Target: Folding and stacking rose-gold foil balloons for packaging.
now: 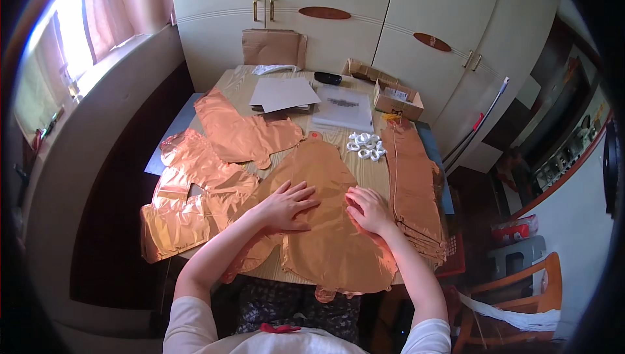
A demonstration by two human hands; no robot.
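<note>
A flat, uninflated copper-coloured foil balloon [325, 237] lies before me, its narrow end pointing away and its wide end reaching over the table's near edge. My left hand [285, 208] rests on its left part, palm down with the fingers spread. On the balloon's right edge lies my right hand [370, 209], its fingers slightly bent and the thumb apart from them. Neither hand visibly grips anything. To the left, more crumpled foil balloons [195, 198] overlap one another, and another balloon [237, 129] lies beyond them. A folded stack of copper foil balloons [411, 185] lies right of my right hand.
White ribbon rolls [366, 146] sit beyond my right hand. Farther back are white sheets [284, 94], a clear plastic bag [342, 113], a black case [327, 78] and an open cardboard box [398, 99]. A wooden chair [521, 289] stands at right; cabinets [325, 35] back the table.
</note>
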